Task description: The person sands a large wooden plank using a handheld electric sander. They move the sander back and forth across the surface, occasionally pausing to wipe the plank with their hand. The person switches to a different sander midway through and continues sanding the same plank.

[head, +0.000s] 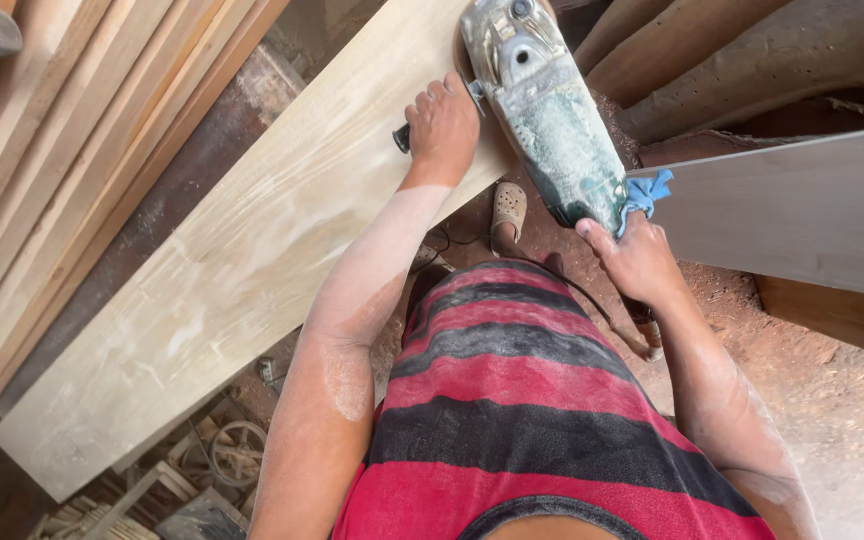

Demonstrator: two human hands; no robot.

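Grinder (552, 120) held in both hands over a pale wooden board (232, 260).

Left hand (442, 125) has its fingers wrapped tight on the black side handle (402, 138); right hand (637, 260) is closed round the rear grip, beside a scrap of blue cloth (650, 190). Stacked planks (72, 130) lie left of the board, a grey panel (802, 210) to the right, a sandalled foot (508, 210) on the dusty floor (842, 400) below.
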